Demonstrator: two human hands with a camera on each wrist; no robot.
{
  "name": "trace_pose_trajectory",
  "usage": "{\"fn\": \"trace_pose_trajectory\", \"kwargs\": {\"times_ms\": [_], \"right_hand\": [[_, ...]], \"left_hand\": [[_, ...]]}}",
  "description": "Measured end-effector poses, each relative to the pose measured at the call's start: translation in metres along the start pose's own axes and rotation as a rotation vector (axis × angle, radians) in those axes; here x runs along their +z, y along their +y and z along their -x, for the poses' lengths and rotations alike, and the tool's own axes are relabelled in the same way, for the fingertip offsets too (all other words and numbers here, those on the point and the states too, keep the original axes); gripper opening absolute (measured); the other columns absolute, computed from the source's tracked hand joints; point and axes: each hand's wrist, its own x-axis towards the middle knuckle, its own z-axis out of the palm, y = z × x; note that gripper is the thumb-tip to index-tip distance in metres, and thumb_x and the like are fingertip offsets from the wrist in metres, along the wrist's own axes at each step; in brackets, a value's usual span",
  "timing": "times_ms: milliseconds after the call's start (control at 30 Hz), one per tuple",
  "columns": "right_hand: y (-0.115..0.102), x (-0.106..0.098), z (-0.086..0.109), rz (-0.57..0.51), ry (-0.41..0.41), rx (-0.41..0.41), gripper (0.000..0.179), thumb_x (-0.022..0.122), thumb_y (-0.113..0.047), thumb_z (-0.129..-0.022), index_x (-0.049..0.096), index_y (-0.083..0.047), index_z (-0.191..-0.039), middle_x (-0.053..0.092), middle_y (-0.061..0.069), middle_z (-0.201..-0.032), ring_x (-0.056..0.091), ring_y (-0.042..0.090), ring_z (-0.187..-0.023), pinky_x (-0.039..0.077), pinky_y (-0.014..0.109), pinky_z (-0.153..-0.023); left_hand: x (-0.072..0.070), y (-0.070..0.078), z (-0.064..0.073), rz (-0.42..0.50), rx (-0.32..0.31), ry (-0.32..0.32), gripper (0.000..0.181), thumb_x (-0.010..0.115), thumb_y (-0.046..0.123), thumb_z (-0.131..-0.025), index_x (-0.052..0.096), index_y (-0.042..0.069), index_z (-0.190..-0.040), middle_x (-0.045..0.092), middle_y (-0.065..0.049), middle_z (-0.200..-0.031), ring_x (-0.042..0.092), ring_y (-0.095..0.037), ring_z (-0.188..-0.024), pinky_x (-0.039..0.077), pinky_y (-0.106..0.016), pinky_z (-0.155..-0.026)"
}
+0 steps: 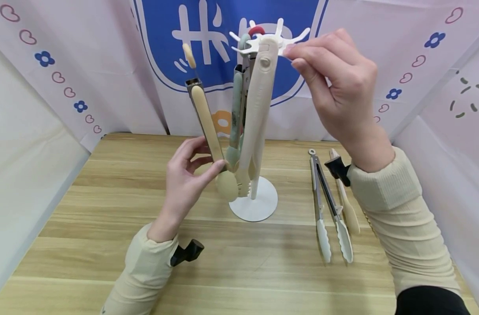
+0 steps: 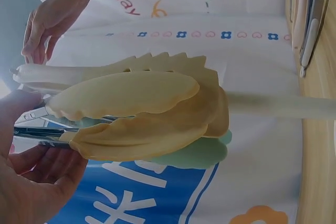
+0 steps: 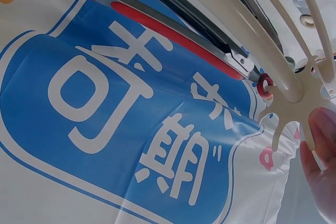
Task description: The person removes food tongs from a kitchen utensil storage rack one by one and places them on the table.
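Note:
My left hand holds cream-yellow handled tongs low down, near their scalloped heads, thumb on one side and fingers on the other. The tongs stand tilted, ring end up, left of a white hook stand. Up at the stand's top, my right hand pinches the tip of one hook arm between thumb and forefinger. Cream tongs and green tongs hang from the stand. Red-handled tongs also hang there in the right wrist view.
On the wooden table, right of the stand, lie grey tongs with white tips. Next to them is a cream utensil, partly behind the right wrist's camera. A printed cloth hangs behind.

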Motion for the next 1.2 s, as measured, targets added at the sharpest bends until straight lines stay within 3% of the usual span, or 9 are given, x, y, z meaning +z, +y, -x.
{"fn": "trace_pose_trajectory", "kwargs": {"times_ms": [433, 733, 1200], "right_hand": [[0.000, 0.000, 0.000, 0.020, -0.001, -0.008, 0.008, 0.063, 0.000, -0.082, 0.071, 0.000, -0.085, 0.069, 0.008, -0.081, 0.053, 0.026, -0.067, 0.033, 0.025, -0.068], [-0.001, -0.001, 0.001, 0.071, -0.023, -0.029, 0.010, 0.062, -0.004, -0.085, 0.071, 0.001, -0.087, 0.068, 0.011, -0.081, 0.047, 0.028, -0.067, 0.030, 0.024, -0.066], [-0.005, 0.000, 0.001, 0.129, -0.032, -0.035, 0.014, 0.060, -0.009, -0.087, 0.070, 0.001, -0.088, 0.066, 0.012, -0.081, 0.045, 0.028, -0.067, 0.030, 0.025, -0.062]], "left_hand": [[-0.011, -0.013, 0.003, -0.060, -0.057, 0.016, 0.045, 0.070, -0.010, -0.072, 0.054, -0.010, -0.114, 0.054, -0.008, -0.102, 0.056, -0.018, -0.091, 0.050, -0.024, -0.079], [-0.020, -0.026, 0.001, -0.158, -0.058, 0.042, 0.045, 0.073, -0.003, -0.071, 0.056, -0.007, -0.112, 0.055, -0.007, -0.102, 0.057, -0.016, -0.089, 0.051, -0.023, -0.079], [-0.030, -0.043, -0.005, -0.275, -0.118, 0.065, 0.045, 0.076, 0.002, -0.071, 0.056, -0.008, -0.110, 0.056, -0.012, -0.100, 0.055, -0.014, -0.087, 0.050, -0.018, -0.075]]}}
